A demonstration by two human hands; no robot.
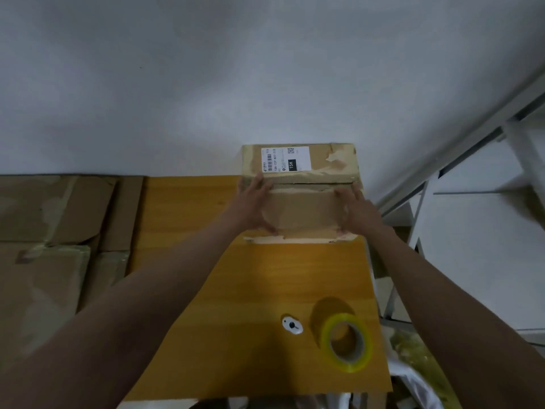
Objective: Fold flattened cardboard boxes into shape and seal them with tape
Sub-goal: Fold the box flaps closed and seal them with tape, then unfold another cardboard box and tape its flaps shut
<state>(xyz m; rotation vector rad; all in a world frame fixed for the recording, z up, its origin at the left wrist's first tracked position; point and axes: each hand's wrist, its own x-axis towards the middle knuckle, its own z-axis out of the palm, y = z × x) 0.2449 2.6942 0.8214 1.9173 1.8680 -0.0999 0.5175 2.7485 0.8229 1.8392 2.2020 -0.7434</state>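
Tape (348,342) sits closest to you, a yellow roll standing on its edge near the right side of the counter (265,284). Just to its left lies a small white thing (292,324) with a dark dot; you cannot tell what it is.

Go further out and you reach your hands. Your left hand (255,206) and your right hand (355,212) each hold one side of the box (300,190), with the fingers spread and bent a little round its edges and the thumbs low on the near flap. The box sits at the far end of the counter, close to the wall. It already has its shape. Its near flap is folded down under your hands, and the far flap, the one with the white label (285,158), shows a thin dark gap where the two meet. Old torn tape clings to its edges.

So the folding looks nearly done, but the gap has no fresh tape over it yet. You would need to push the flaps flat, then take the roll and close the seam.

Off to the left, more flat boxes (53,231) lie in a pile, so there is plenty left to do.
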